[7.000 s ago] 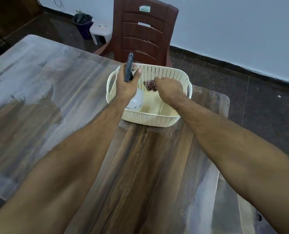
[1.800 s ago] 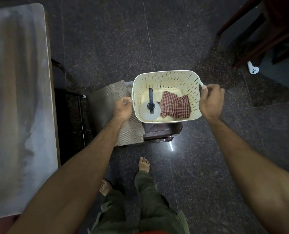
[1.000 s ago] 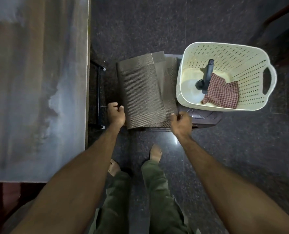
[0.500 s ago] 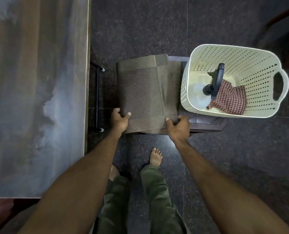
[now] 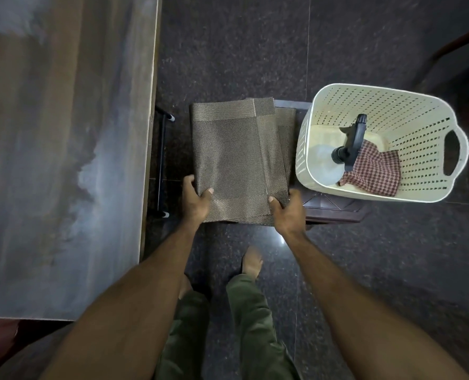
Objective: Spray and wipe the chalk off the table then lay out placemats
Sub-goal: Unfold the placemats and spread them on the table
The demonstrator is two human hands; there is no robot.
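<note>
The left hand (image 5: 193, 200) and the right hand (image 5: 288, 212) each pinch a near corner of the stack of woven placemats (image 5: 239, 160), thumbs on top and fingers curled under. The stack lies over a dark low stool (image 5: 334, 208), beside the cream basket (image 5: 378, 193) holding a spray bottle (image 5: 350, 145) and checked cloth (image 5: 373, 174). The table (image 5: 63, 149) stands to the left, with pale streaks on it.
</note>
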